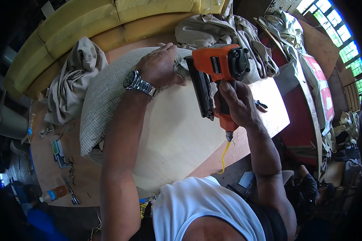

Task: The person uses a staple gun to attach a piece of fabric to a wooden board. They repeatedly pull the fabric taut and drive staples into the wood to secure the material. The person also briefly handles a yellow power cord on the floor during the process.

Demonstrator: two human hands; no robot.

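Note:
A board-backed panel (pixel 173 132) lies before me, pale side up, with grey woven fabric (pixel 98 102) folded over its far and left edges. My left hand (pixel 159 66), wearing a metal watch, is closed on the frayed fabric at the far edge. Its thumb presses toward the board while the fingers reach over the rim. In my right hand (pixel 241 104) is an orange and black pneumatic staple gun (pixel 219 62), gripped by the handle. A yellow air hose (pixel 225 158) runs down from it. The gun's nose is close to the fabric fold by my left hand; contact cannot be made out.
Beneath the panel is a wooden tabletop (pixel 84 180) with scissors (pixel 71 190), a bottle (pixel 54 194) and scattered staples on the left. Crumpled beige cloth (pixel 78 76) sits beyond. Yellow curved foam (pixel 80 24) borders the far side. Pliers (pixel 261 105) lie right of the gun.

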